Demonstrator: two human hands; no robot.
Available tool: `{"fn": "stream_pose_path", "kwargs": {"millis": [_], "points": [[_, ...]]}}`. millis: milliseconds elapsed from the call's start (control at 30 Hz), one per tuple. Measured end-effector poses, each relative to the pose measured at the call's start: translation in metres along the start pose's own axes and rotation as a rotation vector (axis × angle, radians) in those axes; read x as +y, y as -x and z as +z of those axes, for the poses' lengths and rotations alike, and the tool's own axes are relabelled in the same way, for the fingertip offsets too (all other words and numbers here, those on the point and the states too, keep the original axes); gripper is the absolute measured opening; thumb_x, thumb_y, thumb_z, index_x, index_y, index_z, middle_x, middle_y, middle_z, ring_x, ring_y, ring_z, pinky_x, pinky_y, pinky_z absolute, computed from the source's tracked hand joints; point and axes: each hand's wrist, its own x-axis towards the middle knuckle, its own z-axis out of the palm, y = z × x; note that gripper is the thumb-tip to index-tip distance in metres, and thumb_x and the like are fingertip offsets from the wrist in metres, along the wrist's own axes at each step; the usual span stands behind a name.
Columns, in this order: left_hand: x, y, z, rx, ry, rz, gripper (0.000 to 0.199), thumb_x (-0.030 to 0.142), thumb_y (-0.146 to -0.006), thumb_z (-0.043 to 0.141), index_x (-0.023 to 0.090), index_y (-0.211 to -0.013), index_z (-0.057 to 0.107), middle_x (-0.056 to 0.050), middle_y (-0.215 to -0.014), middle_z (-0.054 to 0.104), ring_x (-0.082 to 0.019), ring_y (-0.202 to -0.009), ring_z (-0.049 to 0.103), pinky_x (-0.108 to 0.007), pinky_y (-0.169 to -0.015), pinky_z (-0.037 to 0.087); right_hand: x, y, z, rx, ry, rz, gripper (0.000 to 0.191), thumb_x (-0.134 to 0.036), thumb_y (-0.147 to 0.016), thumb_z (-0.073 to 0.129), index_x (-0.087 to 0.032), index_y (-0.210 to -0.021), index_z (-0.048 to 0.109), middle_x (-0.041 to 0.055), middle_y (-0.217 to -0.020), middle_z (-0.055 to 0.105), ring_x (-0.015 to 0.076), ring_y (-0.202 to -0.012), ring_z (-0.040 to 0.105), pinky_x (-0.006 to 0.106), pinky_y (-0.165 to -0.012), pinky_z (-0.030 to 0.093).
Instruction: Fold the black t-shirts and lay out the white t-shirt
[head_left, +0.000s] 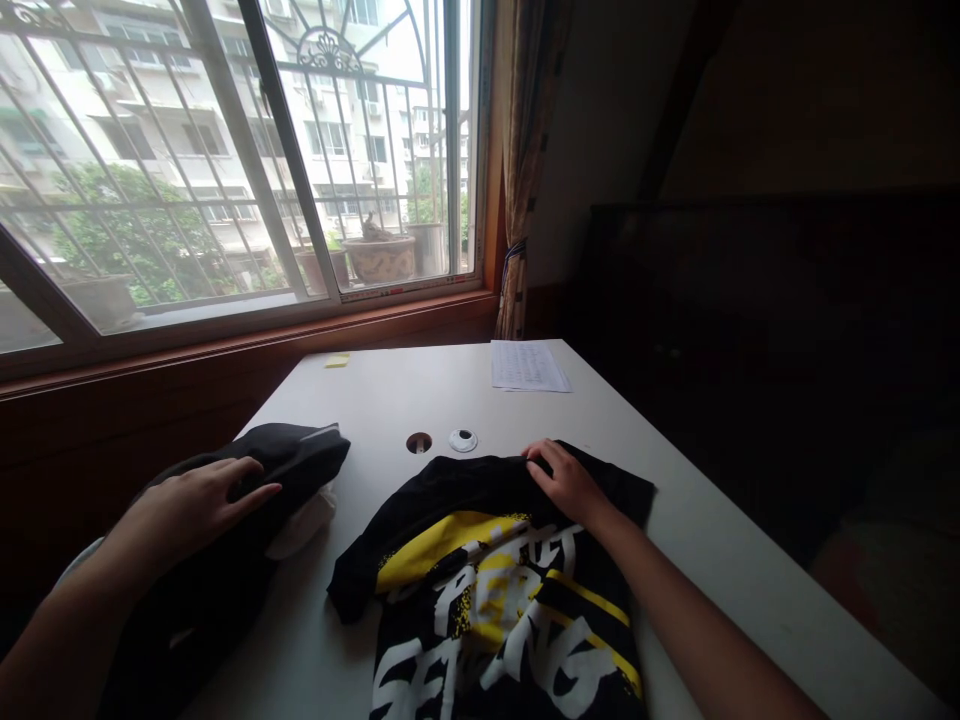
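Observation:
A black T-shirt with white lettering and yellow patches lies on the white table in front of me, its printed side up. At its upper edge, near the collar, my right hand is closed with the fingers curled onto the fabric. Over to the left, my left hand rests on a heap of dark clothing. Its thumb stands apart from the fingers, and no cloth shows gripped between them. A pale piece of fabric sticks out from under that heap.
The white table has a cable hole with a round white cover beside it. Printed sheets and a yellow sticky note lie at the far edge. Behind stand a barred window and a curtain.

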Motion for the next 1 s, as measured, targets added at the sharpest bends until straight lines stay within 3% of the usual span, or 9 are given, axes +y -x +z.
{"fn": "stream_pose_path", "kwargs": {"millis": [67, 200, 367, 467, 533, 633, 767, 1000], "points": [[0.009, -0.004, 0.0, -0.028, -0.023, 0.049, 0.047, 0.066, -0.089, 0.051, 0.027, -0.104, 0.071, -0.004, -0.093, 0.073, -0.026, -0.075, 0.068, -0.028, -0.059, 0.044, -0.006, 0.004, -0.008, -0.022, -0.044, -0.03, 0.007, -0.018, -0.092, 0.051, -0.024, -0.089, 0.052, 0.0051, -0.107, 0.066, 0.0223, -0.1, 0.062, 0.04, -0.092, 0.049], [0.045, -0.014, 0.013, 0.089, 0.003, 0.228, 0.045, 0.06, -0.096, 0.044, 0.024, -0.093, 0.07, -0.005, -0.094, 0.07, -0.023, -0.078, 0.066, -0.027, -0.06, 0.045, -0.018, 0.013, -0.021, -0.049, -0.02, -0.142, 0.014, -0.012, -0.085, 0.054, -0.024, -0.088, 0.048, 0.005, -0.103, 0.065, 0.0229, -0.096, 0.061, 0.041, -0.089, 0.049], [0.101, -0.037, 0.072, -0.032, 0.148, 0.477, 0.031, 0.043, -0.098, 0.053, 0.028, -0.121, 0.067, -0.007, -0.12, 0.066, -0.028, -0.109, 0.063, -0.038, -0.087, 0.054, -0.031, 0.021, -0.027, -0.04, 0.054, -0.28, 0.02, -0.007, -0.08, 0.054, -0.024, -0.089, 0.049, 0.005, -0.097, 0.063, 0.0231, -0.092, 0.059, 0.041, -0.085, 0.05], [0.129, -0.049, 0.107, -0.081, 0.237, 0.546, 0.045, 0.028, -0.095, 0.06, 0.03, -0.14, 0.055, -0.009, -0.13, 0.061, -0.028, -0.114, 0.06, -0.044, -0.096, 0.054, -0.039, 0.028, -0.03, -0.007, 0.081, -0.319, 0.022, -0.006, -0.079, 0.055, -0.024, -0.09, 0.05, 0.0055, -0.1, 0.064, 0.0232, -0.093, 0.059, 0.041, -0.085, 0.05], [0.145, -0.053, 0.119, -0.101, 0.32, 0.633, 0.058, 0.019, -0.091, 0.064, 0.033, -0.145, 0.05, -0.008, -0.143, 0.053, -0.028, -0.125, 0.054, -0.047, -0.105, 0.049, -0.044, 0.034, -0.031, 0.01, 0.091, -0.35, 0.022, -0.005, -0.079, 0.056, -0.024, -0.09, 0.051, 0.0059, -0.103, 0.065, 0.0231, -0.093, 0.061, 0.041, -0.084, 0.051], [0.167, -0.055, 0.123, -0.112, 0.349, 0.783, 0.068, 0.013, -0.085, 0.07, 0.039, -0.144, 0.05, -0.006, -0.157, 0.038, -0.032, -0.138, 0.043, -0.053, -0.112, 0.044, -0.048, 0.041, -0.031, -0.011, 0.114, -0.379, 0.022, -0.006, -0.08, 0.056, -0.025, -0.092, 0.054, 0.0068, -0.108, 0.067, 0.0234, -0.094, 0.063, 0.041, -0.085, 0.052], [0.186, -0.059, 0.12, -0.086, 0.288, 0.905, 0.048, 0.012, -0.08, 0.074, 0.029, -0.124, 0.068, -0.009, -0.154, 0.042, -0.036, -0.137, 0.042, -0.054, -0.11, 0.046, -0.05, 0.047, -0.03, -0.113, 0.136, -0.383, 0.023, -0.006, -0.08, 0.053, -0.024, -0.092, 0.057, 0.007, -0.113, 0.07, 0.0205, -0.082, 0.065, 0.036, -0.074, 0.052], [0.176, -0.072, 0.099, 0.027, 0.423, 0.854, 0.033, 0.013, -0.085, 0.067, 0.027, -0.115, 0.068, -0.009, -0.137, 0.056, -0.029, -0.123, 0.056, -0.043, -0.098, 0.055, -0.062, 0.042, -0.03, -0.336, 0.169, -0.457, 0.024, -0.007, -0.077, 0.05, -0.024, -0.093, 0.058, 0.003, -0.1, 0.072, 0.0157, -0.067, 0.061, 0.029, -0.062, 0.042]]}}
